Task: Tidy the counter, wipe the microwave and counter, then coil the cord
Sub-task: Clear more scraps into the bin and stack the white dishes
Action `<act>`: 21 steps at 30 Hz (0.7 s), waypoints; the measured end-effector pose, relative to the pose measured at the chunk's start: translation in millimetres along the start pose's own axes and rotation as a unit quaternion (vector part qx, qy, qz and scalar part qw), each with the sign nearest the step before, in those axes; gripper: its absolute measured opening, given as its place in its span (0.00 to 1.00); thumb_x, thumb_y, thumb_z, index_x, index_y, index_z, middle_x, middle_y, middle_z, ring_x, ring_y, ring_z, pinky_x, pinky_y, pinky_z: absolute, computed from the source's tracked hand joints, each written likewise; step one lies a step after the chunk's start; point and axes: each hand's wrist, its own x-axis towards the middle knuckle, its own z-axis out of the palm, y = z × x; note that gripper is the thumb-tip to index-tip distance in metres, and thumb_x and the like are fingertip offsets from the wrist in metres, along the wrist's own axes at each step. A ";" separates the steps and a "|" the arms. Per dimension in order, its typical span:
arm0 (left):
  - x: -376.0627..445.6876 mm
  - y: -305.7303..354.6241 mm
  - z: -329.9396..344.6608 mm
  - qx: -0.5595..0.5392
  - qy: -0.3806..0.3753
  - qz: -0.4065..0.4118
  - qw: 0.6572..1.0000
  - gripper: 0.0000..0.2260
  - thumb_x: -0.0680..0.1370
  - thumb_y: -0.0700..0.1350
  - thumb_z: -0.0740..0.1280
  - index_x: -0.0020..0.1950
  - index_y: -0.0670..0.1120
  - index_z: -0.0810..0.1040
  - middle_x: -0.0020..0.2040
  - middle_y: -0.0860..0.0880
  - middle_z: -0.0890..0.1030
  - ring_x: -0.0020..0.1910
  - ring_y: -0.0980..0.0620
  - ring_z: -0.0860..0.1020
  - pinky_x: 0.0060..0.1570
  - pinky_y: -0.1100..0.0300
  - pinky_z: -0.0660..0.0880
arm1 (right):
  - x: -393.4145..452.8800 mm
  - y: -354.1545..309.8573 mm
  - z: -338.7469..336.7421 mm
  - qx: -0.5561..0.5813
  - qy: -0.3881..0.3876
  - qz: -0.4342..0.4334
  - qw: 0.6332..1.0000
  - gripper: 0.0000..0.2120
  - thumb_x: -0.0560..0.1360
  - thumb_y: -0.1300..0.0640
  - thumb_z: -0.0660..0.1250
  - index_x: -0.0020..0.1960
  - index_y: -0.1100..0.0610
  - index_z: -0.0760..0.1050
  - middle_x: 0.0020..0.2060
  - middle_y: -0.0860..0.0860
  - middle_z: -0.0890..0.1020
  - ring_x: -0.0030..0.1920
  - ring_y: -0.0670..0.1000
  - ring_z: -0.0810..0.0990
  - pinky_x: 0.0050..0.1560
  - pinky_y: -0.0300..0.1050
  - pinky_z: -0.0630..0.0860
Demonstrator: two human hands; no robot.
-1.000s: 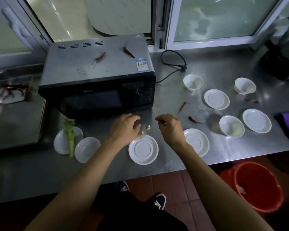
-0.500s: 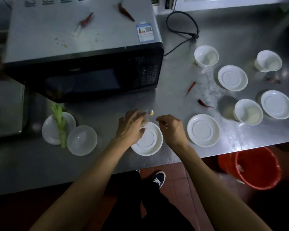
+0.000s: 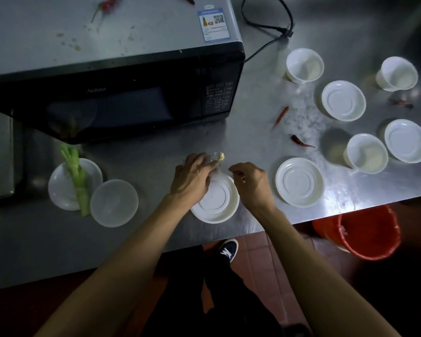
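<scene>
Steel counter (image 3: 265, 122) nearer than before, left hand (image 3: 192, 177) still gripping clear wrapper (image 3: 215, 157), right hand (image 3: 249, 182) curled empty.

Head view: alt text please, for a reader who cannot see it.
The left hand grips a small clear scrap above an upturned white bowl; the right hand hovers beside it, before a black microwave on a steel counter.
</scene>
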 end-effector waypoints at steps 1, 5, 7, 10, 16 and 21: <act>0.4 -1.2 0.2 -0.008 0.005 0.000 1.000 0.24 0.79 0.43 0.68 0.74 0.54 0.71 0.71 0.48 0.72 0.71 0.44 0.66 0.56 0.41 0.77 | -0.5 -0.2 0.2 0.002 -0.001 0.002 1.000 0.11 0.73 0.71 0.67 0.52 0.61 0.84 0.46 0.58 0.85 0.43 0.58 0.84 0.44 0.56 0.81; 1.7 -5.1 -0.7 -0.042 0.023 -0.005 0.999 0.20 0.79 0.42 0.68 0.70 0.53 0.75 0.69 0.49 0.74 0.69 0.45 0.68 0.56 0.41 0.77 | -2.9 -1.1 1.3 0.001 0.005 0.001 1.000 0.13 0.71 0.73 0.68 0.51 0.62 0.84 0.45 0.58 0.85 0.42 0.58 0.84 0.43 0.55 0.81; 1.8 -6.9 -2.2 -0.044 0.027 -0.009 0.999 0.18 0.79 0.42 0.68 0.68 0.53 0.77 0.68 0.51 0.75 0.68 0.46 0.68 0.56 0.43 0.77 | -4.0 -1.9 1.3 0.000 0.009 0.002 1.000 0.12 0.71 0.73 0.68 0.51 0.62 0.84 0.45 0.58 0.85 0.41 0.58 0.84 0.43 0.55 0.82; 1.1 -10.9 -3.8 -0.048 0.032 -0.014 0.998 0.14 0.79 0.43 0.67 0.65 0.52 0.79 0.66 0.51 0.75 0.67 0.47 0.69 0.56 0.44 0.77 | -4.9 -3.2 1.2 0.002 0.009 0.012 1.000 0.12 0.72 0.72 0.68 0.51 0.62 0.84 0.45 0.58 0.85 0.41 0.58 0.83 0.43 0.55 0.81; -1.9 -18.1 -15.9 -0.075 0.070 -0.004 0.995 0.09 0.79 0.44 0.69 0.57 0.51 0.83 0.59 0.52 0.80 0.59 0.47 0.74 0.48 0.49 0.78 | -7.2 -11.1 0.2 0.004 0.016 0.017 1.000 0.12 0.71 0.71 0.67 0.50 0.61 0.84 0.44 0.56 0.84 0.40 0.55 0.82 0.43 0.52 0.80; 0.2 -18.3 -34.4 -0.088 0.078 -0.008 0.993 0.12 0.79 0.41 0.68 0.61 0.50 0.83 0.61 0.50 0.80 0.59 0.45 0.76 0.50 0.49 0.78 | -6.6 -23.8 -3.5 0.001 0.038 0.012 0.999 0.11 0.73 0.71 0.68 0.51 0.61 0.84 0.44 0.56 0.85 0.40 0.55 0.83 0.43 0.51 0.81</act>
